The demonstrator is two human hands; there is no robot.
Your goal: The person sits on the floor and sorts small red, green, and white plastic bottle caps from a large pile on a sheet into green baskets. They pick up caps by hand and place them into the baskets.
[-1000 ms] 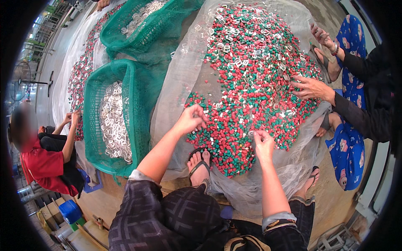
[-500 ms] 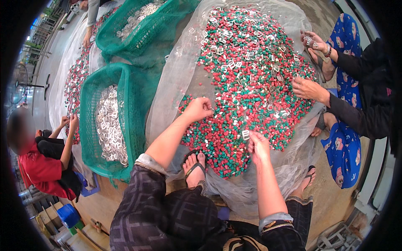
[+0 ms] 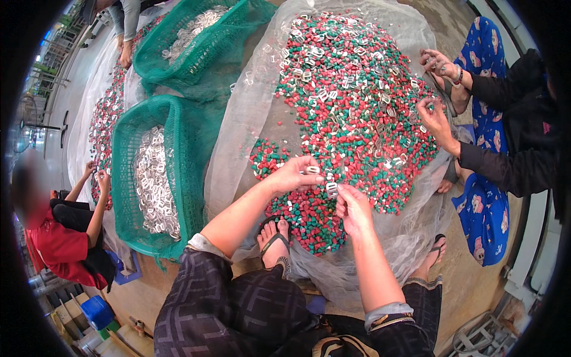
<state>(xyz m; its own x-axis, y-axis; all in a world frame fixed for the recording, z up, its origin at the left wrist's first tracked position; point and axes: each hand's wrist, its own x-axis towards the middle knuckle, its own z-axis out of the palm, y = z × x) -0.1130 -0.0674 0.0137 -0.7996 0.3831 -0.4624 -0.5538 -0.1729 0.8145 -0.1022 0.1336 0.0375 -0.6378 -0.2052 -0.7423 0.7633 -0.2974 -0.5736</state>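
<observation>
In front of me lies a wide heap of small red and green pellets [image 3: 363,149] mixed with silvery buckles [image 3: 326,94]. My left hand [image 3: 292,175] is over the near left part of the heap, thumb and fingers pinched on a small pale metal buckle [image 3: 312,171]. Close beside it, my right hand [image 3: 355,208] grips a slotted metal buckle [image 3: 331,189] between thumb and fingertips. The two hands are nearly together, just apart. Whether more pieces sit inside either hand is hidden.
A green netted basket [image 3: 187,196] full of buckles stands to my left, with another green basket [image 3: 208,56] behind it. Translucent sheeting [image 3: 241,131] lies under the heap. At right, a co-worker's hands [image 3: 437,122] hover by the pile; a person in red [image 3: 65,238] sits at far left.
My left hand has moved right and nearer, and my right hand left, so they have come together. The co-worker's nearer hand at right has lifted off the heap.
</observation>
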